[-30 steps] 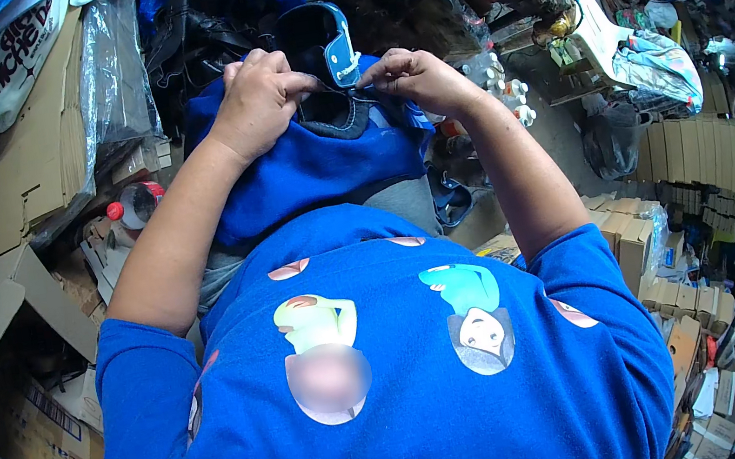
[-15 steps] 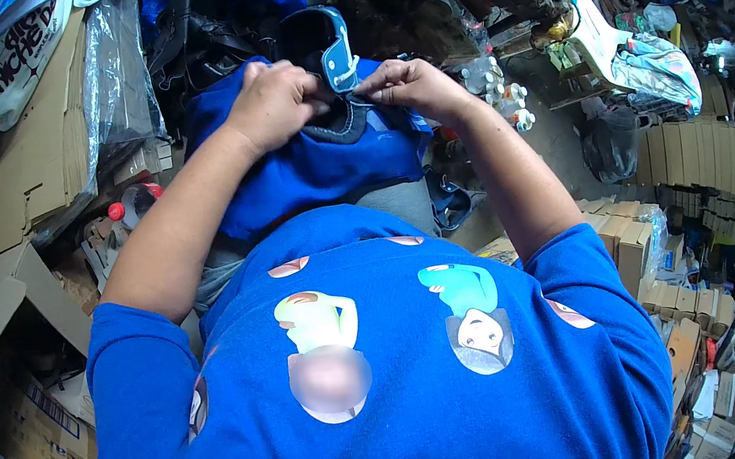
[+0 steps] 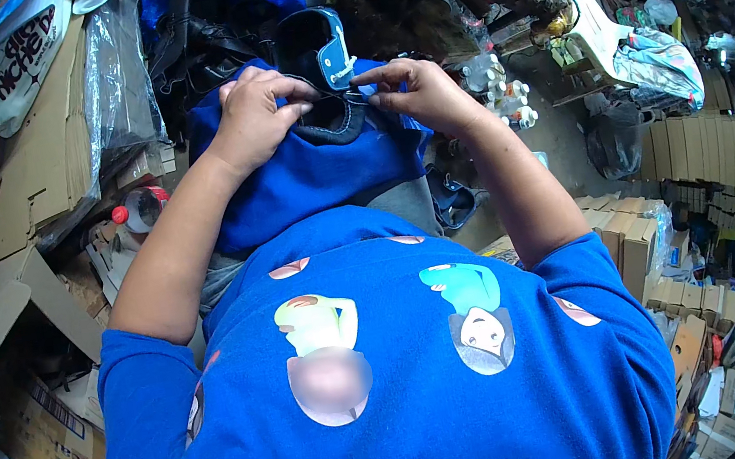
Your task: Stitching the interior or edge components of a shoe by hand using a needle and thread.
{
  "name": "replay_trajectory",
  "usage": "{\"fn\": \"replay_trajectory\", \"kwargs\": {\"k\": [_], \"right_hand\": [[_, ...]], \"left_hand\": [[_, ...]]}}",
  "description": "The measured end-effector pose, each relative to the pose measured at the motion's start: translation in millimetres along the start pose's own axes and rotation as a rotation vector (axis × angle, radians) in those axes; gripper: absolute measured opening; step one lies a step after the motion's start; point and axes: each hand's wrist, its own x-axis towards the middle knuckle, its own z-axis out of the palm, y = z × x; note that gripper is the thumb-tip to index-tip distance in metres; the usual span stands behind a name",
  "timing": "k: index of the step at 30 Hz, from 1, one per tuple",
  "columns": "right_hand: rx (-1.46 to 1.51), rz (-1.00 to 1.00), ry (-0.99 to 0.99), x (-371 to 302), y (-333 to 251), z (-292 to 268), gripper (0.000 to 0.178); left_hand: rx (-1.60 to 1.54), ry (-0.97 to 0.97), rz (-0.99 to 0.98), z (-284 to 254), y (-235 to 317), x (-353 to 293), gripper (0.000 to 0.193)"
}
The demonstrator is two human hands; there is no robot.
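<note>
A dark blue shoe (image 3: 332, 63) with white stitching and a pale lace rests on the blue cloth (image 3: 305, 187) over my lap. Its heel collar points away from me, and the stitched rounded part lies nearer. My left hand (image 3: 254, 119) pinches the shoe's left edge, thumb and forefinger closed together. At the opposite side, my right hand (image 3: 426, 95) has its forefinger and thumb at a thin pale thread beside the lace. The fingertips hide part of the shoe's middle.
Flattened cardboard (image 3: 46, 148) leans at the left, near a red-capped bottle (image 3: 139, 210). Small white-capped bottles (image 3: 509, 97) stand right of my hand. A white chair (image 3: 592, 34) holding cloth is farther right. Stacked boxes (image 3: 627, 240) fill the right side. A dark shoe (image 3: 453, 203) lies beside my lap.
My left hand has shifted slightly left, its fingers now stretched more toward the shoe's edge. My right fingers have parted a little, and the stitched part shows more plainly between the hands.
</note>
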Motion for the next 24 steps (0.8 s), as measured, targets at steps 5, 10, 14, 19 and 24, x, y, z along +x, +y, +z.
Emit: {"fn": "replay_trajectory", "kwargs": {"k": [5,10,14,19,24], "right_hand": [[0.399,0.063,-0.029,6,22,8,0.032],[0.426,0.094,-0.064,14,28,8,0.031],[0.394,0.144,-0.109,18,18,5,0.028],[0.296,0.128,-0.109,28,13,6,0.017],[0.214,0.083,-0.135,35,7,-1,0.011]], "left_hand": [[0.03,-0.046,-0.103,4,6,5,0.017],[0.044,-0.193,-0.218,8,15,22,0.022],[-0.011,-0.17,-0.278,24,14,26,0.033],[-0.112,-0.206,-0.254,22,16,30,0.031],[0.102,-0.241,-0.207,3,26,30,0.015]]}}
